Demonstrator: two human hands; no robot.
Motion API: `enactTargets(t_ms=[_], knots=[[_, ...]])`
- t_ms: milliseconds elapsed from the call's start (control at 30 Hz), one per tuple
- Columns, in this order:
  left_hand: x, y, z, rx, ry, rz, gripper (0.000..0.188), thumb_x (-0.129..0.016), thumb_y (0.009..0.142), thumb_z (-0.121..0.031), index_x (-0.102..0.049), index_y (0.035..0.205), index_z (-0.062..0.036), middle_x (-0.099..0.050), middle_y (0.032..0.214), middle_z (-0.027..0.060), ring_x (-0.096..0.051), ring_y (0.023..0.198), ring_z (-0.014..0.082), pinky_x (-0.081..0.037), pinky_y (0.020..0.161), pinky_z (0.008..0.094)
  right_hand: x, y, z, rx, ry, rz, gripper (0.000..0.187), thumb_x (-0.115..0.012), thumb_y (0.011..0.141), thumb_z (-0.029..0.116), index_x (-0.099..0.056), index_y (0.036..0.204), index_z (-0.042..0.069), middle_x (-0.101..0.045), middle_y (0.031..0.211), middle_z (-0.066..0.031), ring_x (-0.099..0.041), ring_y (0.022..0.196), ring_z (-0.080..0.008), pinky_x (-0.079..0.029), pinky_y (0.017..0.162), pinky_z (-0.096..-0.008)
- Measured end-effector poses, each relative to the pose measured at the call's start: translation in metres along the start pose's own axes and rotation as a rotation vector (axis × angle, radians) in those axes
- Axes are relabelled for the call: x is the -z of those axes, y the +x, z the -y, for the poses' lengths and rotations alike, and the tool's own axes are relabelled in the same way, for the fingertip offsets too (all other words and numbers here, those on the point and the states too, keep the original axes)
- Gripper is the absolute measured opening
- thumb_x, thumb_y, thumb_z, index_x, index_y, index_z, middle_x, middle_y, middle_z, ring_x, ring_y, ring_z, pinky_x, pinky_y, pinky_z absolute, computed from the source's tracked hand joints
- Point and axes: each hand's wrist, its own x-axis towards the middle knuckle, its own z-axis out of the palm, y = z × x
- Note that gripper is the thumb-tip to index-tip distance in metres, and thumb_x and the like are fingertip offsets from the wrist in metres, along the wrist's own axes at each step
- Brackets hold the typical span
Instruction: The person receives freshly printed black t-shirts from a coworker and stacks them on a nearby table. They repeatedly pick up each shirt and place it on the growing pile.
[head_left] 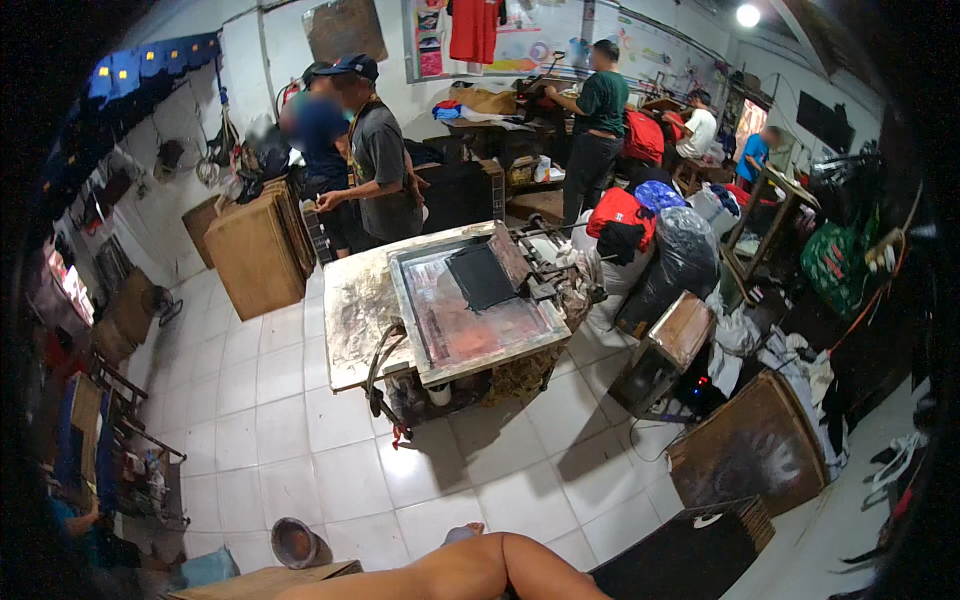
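Note:
Neither of my hands shows. Bare skin of a bent limb (pixel 450 572), which looks like my arm, crosses the lower edge, its ends cut off by the picture. Just above it is a small grey shape (pixel 462 533), too small to make out. Beyond, in the middle of the room, stands a stained work table (pixel 357 315). A screen-printing frame (pixel 408 325) lies on it, with a dark rectangular patch (pixel 483 277) on its mesh. A metal clamp mechanism (pixel 540 262) sits at the frame's far right side. No hand touches the frame.
Two people (pixel 380 160) stand behind the table; others work at the back, one in a green shirt (pixel 607 105). Wooden boards (pixel 250 255) lean at left. A bucket (pixel 297 543) stands on the tiled floor (pixel 335 480). Stuffed bags (pixel 685 250), a box (pixel 665 345) and a brown panel (pixel 750 440) crowd the right.

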Motion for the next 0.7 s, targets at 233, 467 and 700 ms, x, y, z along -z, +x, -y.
enactTargets(t_ms=[233,467,700], knots=[[-0.040,-0.065,-0.030,-0.305,0.509,0.253,0.040,-0.055,0.078,-0.023,-0.052,0.094,0.0142,-0.056,0.091,0.0248,-0.055,0.083,0.0293,-0.044,0.067,0.0413,-0.013,0.033,0.070,0.124,0.108,-0.012,0.024,-0.067,0.063,0.026,-0.066,0.077,0.006,-0.063,0.083,-0.0134,-0.060,0.081,-0.0278,-0.047,0.075,-0.0348],[-0.081,-0.108,-0.071,-0.033,0.734,0.279,0.046,-0.059,0.079,-0.035,-0.053,0.080,0.0106,-0.055,0.079,0.0242,-0.051,0.066,0.0326,-0.040,0.059,0.0423,-0.023,0.049,0.084,0.317,-0.338,0.207,0.026,-0.056,0.072,0.033,-0.065,0.075,0.009,-0.062,0.088,-0.0124,-0.058,0.087,-0.0266,-0.046,0.076,-0.0378],[-0.111,-0.109,-0.097,-0.219,0.687,0.488,0.038,-0.063,0.077,-0.026,-0.054,0.072,0.0097,-0.052,0.068,0.0209,-0.046,0.056,0.0342,-0.034,0.050,0.0406,-0.011,0.059,0.083,0.217,-0.208,0.238,0.022,-0.057,0.071,0.029,-0.064,0.072,0.009,-0.061,0.079,-0.0104,-0.057,0.076,-0.0228,-0.046,0.067,-0.0357]])
